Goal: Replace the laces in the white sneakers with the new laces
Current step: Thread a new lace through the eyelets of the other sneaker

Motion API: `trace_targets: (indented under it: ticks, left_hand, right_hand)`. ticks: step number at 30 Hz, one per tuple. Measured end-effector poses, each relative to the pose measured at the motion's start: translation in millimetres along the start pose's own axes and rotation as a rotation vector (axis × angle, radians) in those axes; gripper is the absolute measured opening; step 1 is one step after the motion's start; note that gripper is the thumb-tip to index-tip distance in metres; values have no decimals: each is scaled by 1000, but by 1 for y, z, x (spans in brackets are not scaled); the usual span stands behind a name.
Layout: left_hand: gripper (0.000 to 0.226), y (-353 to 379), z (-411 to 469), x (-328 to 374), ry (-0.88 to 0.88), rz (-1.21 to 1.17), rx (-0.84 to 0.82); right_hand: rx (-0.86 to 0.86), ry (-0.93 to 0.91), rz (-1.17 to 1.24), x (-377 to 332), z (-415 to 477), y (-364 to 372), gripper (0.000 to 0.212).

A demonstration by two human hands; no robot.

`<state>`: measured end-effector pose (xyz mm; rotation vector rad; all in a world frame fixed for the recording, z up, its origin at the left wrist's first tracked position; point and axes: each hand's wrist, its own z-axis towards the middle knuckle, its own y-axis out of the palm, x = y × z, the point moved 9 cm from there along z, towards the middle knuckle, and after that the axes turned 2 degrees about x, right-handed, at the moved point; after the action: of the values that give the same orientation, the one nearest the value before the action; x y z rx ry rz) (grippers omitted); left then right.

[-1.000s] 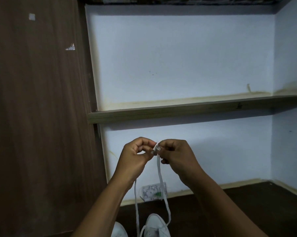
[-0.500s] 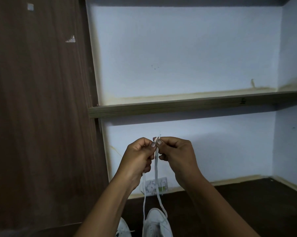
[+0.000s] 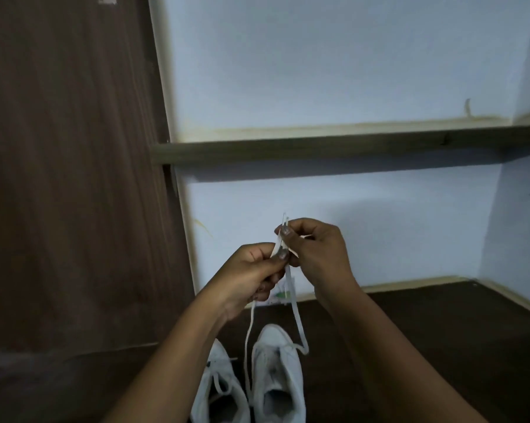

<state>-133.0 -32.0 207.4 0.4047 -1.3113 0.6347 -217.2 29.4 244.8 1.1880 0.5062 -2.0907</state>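
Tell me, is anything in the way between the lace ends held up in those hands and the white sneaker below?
Nothing visible. The left hand and right hand pinch the lace near its ends, and both strands hang freely through open air to the sneaker. The second sneaker lies beside it, off that path.

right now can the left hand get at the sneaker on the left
Probably not yet: the left hand pinches the lace with the right hand. Free of it, nothing blocks that sneaker below.
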Motion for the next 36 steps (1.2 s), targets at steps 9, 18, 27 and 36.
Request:
trace_targets:
  ticks: [9,18,27,36]
  left_hand:
    - [33,-3,2,-89,-197,-21,-34]
    - [40,-38,19,-160,-274,113,24]
    - [38,-32,38,-173,-87,254,-40]
    - [36,-41,37,-200,-158,263,-78]
  right_hand:
    - [50,387,468,77,-19,5,26]
    - [-141,339,-238,176,-27,-2,35]
    - [-513,64,-699,175,-29,22,35]
    - [26,383,1044,174,-11,-32,22]
